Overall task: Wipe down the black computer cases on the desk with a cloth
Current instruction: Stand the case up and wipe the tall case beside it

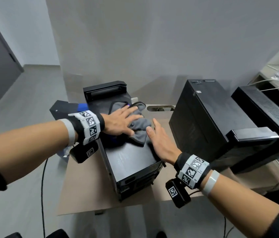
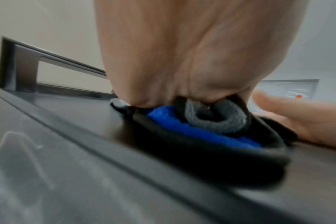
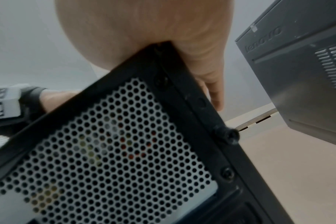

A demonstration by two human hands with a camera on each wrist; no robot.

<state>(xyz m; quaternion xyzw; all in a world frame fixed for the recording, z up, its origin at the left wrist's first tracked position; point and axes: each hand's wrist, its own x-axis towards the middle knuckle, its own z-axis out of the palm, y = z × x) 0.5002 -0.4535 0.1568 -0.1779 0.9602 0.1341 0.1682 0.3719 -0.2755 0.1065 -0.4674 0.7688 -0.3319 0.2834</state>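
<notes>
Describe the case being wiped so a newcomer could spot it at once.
On the desk stand several black cases. Take the middle case, standing between both hands. Unlike the taller right case, it has the cloth on top, pressed flat by the left hand.

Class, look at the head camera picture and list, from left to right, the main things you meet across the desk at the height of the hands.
Left wrist marker band → left hand → grey cloth → right hand → upright black computer case → black case with vent slots.
</notes>
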